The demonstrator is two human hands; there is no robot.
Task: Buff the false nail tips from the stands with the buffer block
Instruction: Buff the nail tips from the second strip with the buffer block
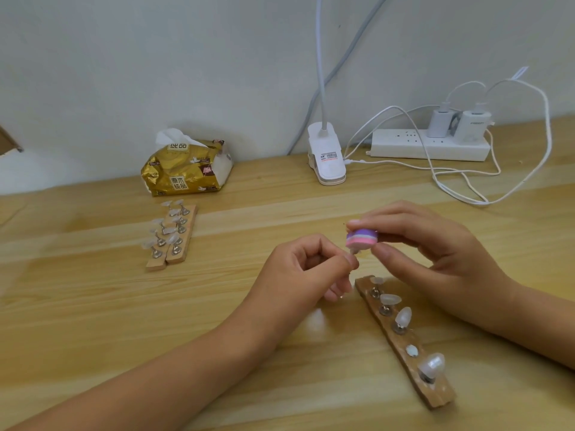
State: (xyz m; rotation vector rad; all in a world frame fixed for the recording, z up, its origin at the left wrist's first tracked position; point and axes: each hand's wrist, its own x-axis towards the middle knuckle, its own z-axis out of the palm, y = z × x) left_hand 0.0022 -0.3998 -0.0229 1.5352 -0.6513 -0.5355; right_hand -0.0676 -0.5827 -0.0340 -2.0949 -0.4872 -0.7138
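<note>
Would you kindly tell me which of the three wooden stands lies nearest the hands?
The single stand close by the right hand, with one bare spot in its row; the other two lie side by side by the tissue pack.

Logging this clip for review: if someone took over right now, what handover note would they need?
Left hand: pinches one nail tip, held up just under the block.
Right hand: grips the buffer block over that tip.
Near stand: four tips on it, one seat bare.
Far stands: tips on them.
Done: cannot tell which tips are buffed.
Left: finish this tip, reseat it, continue.
</note>
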